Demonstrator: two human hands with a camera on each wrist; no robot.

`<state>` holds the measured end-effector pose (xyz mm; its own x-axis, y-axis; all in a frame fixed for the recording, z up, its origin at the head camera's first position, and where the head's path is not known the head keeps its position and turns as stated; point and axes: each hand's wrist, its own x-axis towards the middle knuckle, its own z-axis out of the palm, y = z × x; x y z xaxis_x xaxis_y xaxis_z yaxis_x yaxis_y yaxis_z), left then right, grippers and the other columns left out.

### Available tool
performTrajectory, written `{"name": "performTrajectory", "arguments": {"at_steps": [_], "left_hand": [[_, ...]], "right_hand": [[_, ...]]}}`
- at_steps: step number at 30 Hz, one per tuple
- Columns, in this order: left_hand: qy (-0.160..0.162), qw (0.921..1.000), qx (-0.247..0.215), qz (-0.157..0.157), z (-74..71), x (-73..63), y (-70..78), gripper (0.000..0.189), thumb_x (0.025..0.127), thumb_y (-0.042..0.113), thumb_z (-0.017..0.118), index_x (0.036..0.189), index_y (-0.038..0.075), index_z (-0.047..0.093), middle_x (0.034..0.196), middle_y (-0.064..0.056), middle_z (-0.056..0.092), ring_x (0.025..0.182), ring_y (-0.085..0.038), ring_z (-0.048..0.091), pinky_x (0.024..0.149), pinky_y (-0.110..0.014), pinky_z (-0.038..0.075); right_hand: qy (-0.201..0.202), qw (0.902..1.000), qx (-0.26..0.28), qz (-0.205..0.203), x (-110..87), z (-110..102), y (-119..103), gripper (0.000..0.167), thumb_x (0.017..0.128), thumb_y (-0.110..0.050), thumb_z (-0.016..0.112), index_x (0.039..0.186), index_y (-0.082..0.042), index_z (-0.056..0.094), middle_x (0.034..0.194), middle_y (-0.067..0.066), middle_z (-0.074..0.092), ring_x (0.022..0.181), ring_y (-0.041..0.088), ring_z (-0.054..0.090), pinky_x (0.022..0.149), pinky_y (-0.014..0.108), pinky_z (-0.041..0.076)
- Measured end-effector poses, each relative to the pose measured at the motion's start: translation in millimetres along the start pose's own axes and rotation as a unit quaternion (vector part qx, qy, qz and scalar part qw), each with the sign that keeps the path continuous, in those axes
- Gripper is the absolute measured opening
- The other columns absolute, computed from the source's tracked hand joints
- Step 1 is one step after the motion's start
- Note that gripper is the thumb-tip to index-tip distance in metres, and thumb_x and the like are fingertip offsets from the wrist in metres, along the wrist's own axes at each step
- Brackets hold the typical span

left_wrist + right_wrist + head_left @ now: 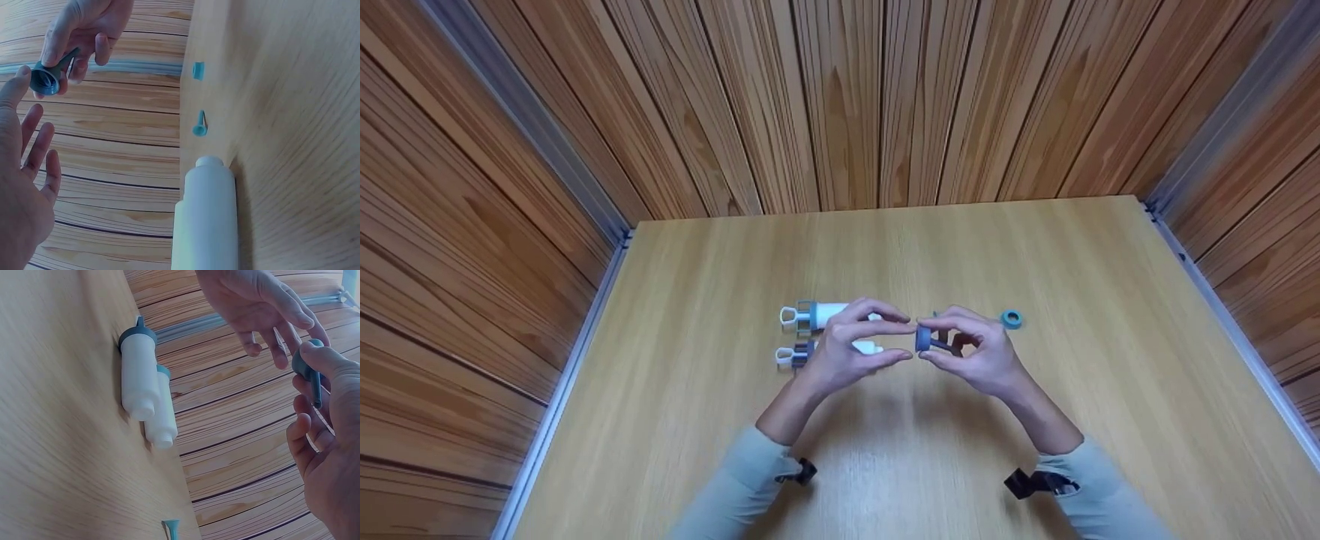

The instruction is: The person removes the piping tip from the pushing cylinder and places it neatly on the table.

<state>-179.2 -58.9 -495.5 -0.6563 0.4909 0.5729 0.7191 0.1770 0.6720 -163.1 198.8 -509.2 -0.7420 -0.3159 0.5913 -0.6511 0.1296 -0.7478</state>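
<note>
In the head view, my right hand pinches a dark blue nozzle cap between thumb and fingers. Its thin spout points right, and the left wrist view shows the hollow side of the cap facing my left hand. The left hand's fingers are extended, with one fingertip at the cap's rim; contact is hard to tell. Below and behind the left hand lie two white syringe-like bottles with ring handles, one with a teal collar, the other with a dark collar. My left hand partly hides both.
A teal ring lies on the wooden table right of my right hand. A smaller teal nozzle lies on the table near the bottle tips, mostly hidden in the head view. Wood-panelled walls and metal rails border the table.
</note>
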Motion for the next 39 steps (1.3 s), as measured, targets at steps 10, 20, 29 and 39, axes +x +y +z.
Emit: {"name": "performTrajectory", "arguments": {"at_steps": [10, 20, 29, 39], "left_hand": [[-0.002, 1.0000, -0.001, -0.001, 3.9, 2.0, 1.5, 0.035, 0.096, 0.015, 0.091, 0.130, 0.010, 0.085, 0.130, -0.012, 0.078, 0.126, -0.029, 0.073, 0.110, -0.037, 0.060], [-0.001, 0.9999, 0.015, -0.001, 5.8, 1.1, 0.6, 0.035, 0.095, 0.017, 0.092, 0.129, 0.010, 0.085, 0.127, -0.010, 0.082, 0.123, -0.028, 0.074, 0.108, -0.036, 0.061], [0.002, 0.9997, 0.021, -0.009, 6.5, 1.2, 1.7, 0.034, 0.094, 0.017, 0.093, 0.126, 0.010, 0.086, 0.122, -0.008, 0.085, 0.118, -0.025, 0.075, 0.105, -0.035, 0.060], [0.007, 0.9997, 0.018, -0.013, 0.7, 3.4, 3.2, 0.033, 0.094, 0.016, 0.093, 0.125, 0.009, 0.086, 0.122, -0.009, 0.085, 0.118, -0.027, 0.075, 0.105, -0.035, 0.062]], "right_hand": [[0.005, 0.9999, 0.007, -0.009, 1.0, 1.9, 0.3, 0.050, 0.078, 0.022, 0.088, 0.123, 0.002, 0.083, 0.098, 0.006, 0.079, 0.080, 0.008, 0.062, 0.063, 0.014, 0.053], [0.000, 0.9999, 0.010, -0.013, 0.5, 2.4, 0.8, 0.050, 0.079, 0.023, 0.087, 0.124, 0.002, 0.083, 0.100, 0.006, 0.079, 0.080, 0.005, 0.062, 0.064, 0.014, 0.052], [-0.003, 0.9997, 0.017, -0.016, -0.1, 3.2, 2.0, 0.051, 0.079, 0.023, 0.086, 0.125, 0.002, 0.083, 0.100, 0.006, 0.079, 0.081, 0.006, 0.064, 0.063, 0.015, 0.052], [-0.007, 0.9997, 0.003, 0.025, -1.9, -1.4, -0.1, 0.054, 0.080, 0.018, 0.089, 0.130, 0.002, 0.079, 0.109, 0.002, 0.081, 0.089, 0.004, 0.067, 0.061, 0.015, 0.052]]}}
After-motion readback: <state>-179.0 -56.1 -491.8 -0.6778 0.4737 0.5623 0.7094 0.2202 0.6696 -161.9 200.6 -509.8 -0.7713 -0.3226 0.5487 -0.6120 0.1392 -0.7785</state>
